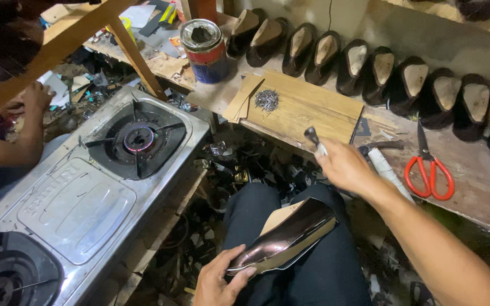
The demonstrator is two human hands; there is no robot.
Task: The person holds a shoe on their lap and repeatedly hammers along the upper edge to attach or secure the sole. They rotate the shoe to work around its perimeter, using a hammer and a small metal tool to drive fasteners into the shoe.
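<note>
Head camera: the left hand curls its fingers around the toe of a glossy dark brown shoe upper on a pale last, which lies across the person's dark-trousered lap. The right hand is closed around a small dark-headed hammer, raised near the light wooden board (a heap of small metal tacks lies on it). Red-handled scissors rest on the bench.
</note>
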